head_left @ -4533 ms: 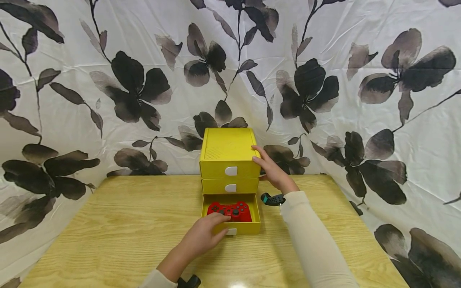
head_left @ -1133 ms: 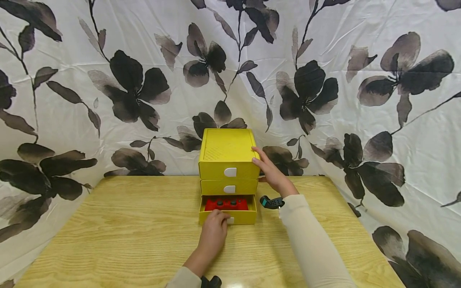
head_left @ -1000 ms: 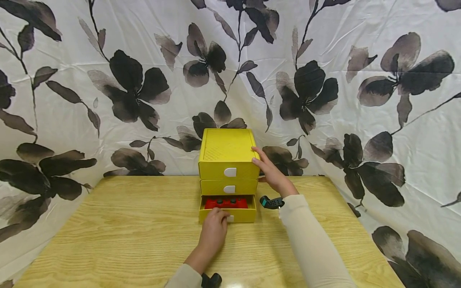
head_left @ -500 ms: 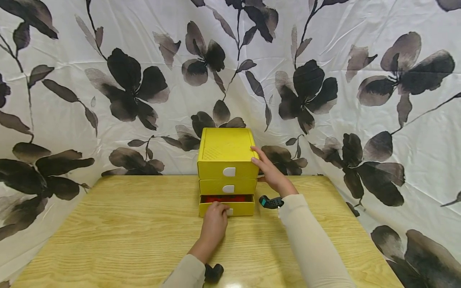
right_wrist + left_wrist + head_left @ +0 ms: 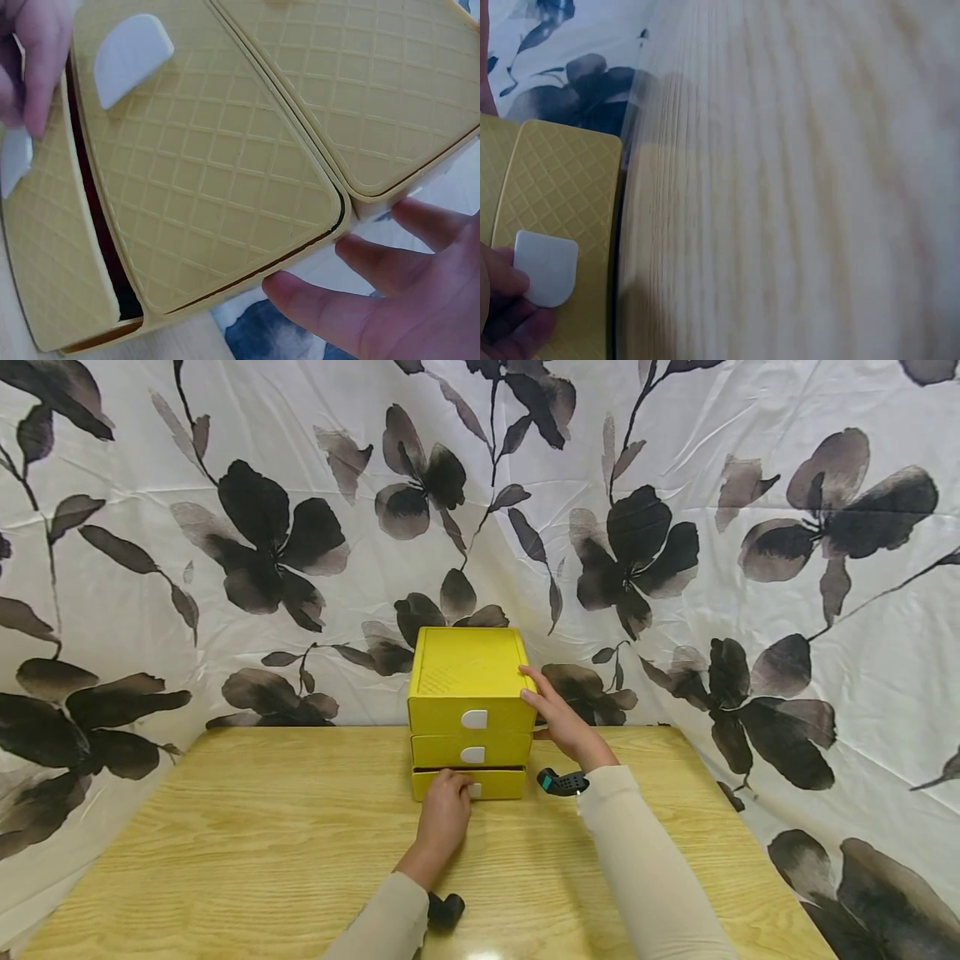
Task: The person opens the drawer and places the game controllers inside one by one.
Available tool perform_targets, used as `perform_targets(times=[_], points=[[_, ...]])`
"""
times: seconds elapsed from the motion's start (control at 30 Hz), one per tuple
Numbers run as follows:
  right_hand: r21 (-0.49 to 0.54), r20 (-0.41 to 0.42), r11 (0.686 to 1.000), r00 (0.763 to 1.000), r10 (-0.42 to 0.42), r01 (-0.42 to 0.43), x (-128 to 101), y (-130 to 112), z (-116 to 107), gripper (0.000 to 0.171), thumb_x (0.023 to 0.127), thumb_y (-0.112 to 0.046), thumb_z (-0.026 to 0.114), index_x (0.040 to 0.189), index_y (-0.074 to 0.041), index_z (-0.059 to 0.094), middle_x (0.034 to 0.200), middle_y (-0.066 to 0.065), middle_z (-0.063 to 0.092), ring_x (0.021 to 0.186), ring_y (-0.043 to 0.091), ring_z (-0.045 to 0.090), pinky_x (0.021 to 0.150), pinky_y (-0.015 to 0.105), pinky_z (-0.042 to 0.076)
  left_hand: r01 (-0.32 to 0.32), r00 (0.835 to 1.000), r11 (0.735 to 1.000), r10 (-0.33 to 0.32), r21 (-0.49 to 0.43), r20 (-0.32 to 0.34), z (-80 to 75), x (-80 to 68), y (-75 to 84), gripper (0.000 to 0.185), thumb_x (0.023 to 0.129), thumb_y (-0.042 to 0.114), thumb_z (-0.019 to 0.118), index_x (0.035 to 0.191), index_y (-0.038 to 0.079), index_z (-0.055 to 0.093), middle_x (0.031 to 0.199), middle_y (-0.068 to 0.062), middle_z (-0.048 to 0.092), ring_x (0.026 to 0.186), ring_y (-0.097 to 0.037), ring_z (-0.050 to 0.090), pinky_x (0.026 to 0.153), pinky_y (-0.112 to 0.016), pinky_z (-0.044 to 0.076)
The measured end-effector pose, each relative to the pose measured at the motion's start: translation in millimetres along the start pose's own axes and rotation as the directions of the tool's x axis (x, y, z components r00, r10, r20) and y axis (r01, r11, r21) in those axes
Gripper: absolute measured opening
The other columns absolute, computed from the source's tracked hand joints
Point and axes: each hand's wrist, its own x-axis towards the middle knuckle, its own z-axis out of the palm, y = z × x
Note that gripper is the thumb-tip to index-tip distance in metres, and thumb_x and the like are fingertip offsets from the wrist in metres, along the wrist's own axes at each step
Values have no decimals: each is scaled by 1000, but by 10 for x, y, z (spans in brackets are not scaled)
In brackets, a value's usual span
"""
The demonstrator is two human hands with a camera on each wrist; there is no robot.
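A yellow three-drawer box (image 5: 471, 664) stands at the back of the table. Its bottom drawer (image 5: 500, 784) sticks out slightly, with a narrow dark gap along the top edge in the right wrist view. My left hand (image 5: 444, 810) is at that drawer's front; in the left wrist view its thumb and fingers pinch the white drawer handle (image 5: 547, 268). My right hand (image 5: 564, 724) rests against the box's right side with fingers spread; the right wrist view shows the fingertips (image 5: 279, 285) along the side edge. The drawer's contents are hidden, apart from a reddish tint in the gap.
The box stands on a wooden table (image 5: 300, 835), close to a floral cloth (image 5: 337, 527) hanging behind and at the sides. Two more drawers with white handles (image 5: 473, 719) sit shut above the bottom one. Black wrist gear (image 5: 562, 782) shows below the right hand.
My left hand has pushed the bottom drawer inward until only a thin gap shows. The red game controller inside has gone from sight. My right hand has stayed on the box's side.
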Motion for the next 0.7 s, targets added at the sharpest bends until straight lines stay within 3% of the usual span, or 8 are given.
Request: perform_targets(times=[0.3,0.53,0.7], points=[[0,19,1000,1000,-2,2,0,8,-16,58,99,-50,43,150,-42,19,164,1,-1,147,36,21,104,70,33,38,998,999,-39,17,51,40,42,-48,13,83,-7,64,85,1,74,80,-8,62,76,-23,62,68,-35,55],[-4,84,1000,996,-5,5,-206,-295,-5,58,105,-36,37,156,-29,12,164,9,-4,148,38,17,106,69,31,53,996,998,-55,26,64,28,67,-12,11,84,-5,65,86,1,75,81,-9,63,77,-23,64,70,-34,55],[-8,82,1000,997,-12,12,-217,-318,-4,56,105,-34,36,156,-26,12,164,10,-3,148,38,17,106,69,32,58,996,998,-60,26,66,42,76,-11,12,83,-5,65,85,1,75,81,-9,64,77,-24,64,69,-34,56]])
